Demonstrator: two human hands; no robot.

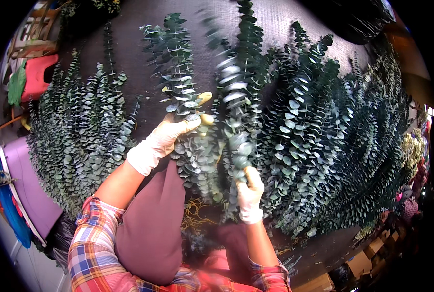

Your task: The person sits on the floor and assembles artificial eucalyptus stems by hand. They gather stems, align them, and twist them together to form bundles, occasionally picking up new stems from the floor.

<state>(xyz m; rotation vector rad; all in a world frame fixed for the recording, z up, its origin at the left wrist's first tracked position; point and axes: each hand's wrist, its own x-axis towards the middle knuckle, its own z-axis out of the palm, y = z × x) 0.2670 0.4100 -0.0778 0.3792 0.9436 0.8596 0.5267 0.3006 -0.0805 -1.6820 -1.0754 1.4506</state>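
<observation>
In a pale glove with yellowish fingertips, my left hand (171, 134) is closed around a small bunch of eucalyptus stems (178, 73), whose leafy tops point away from me. My gloved right hand (250, 192) grips the lower part of a single eucalyptus branch (236, 97); motion smears its upper leaves. That branch stands apart from the left hand's bunch, just to its right. Below and between the hands, more round-leaved eucalyptus (200, 165) hangs near my knees.
Piled eucalyptus (85, 117) covers the left side, and a larger heap (304, 117) fills the right across the dark surface (129, 29). A red plastic piece (39, 77) and a purple bin (32, 182) stand far left. Black plastic (358, 22) lies at the far right; cardboard boxes (360, 265) sit lower right.
</observation>
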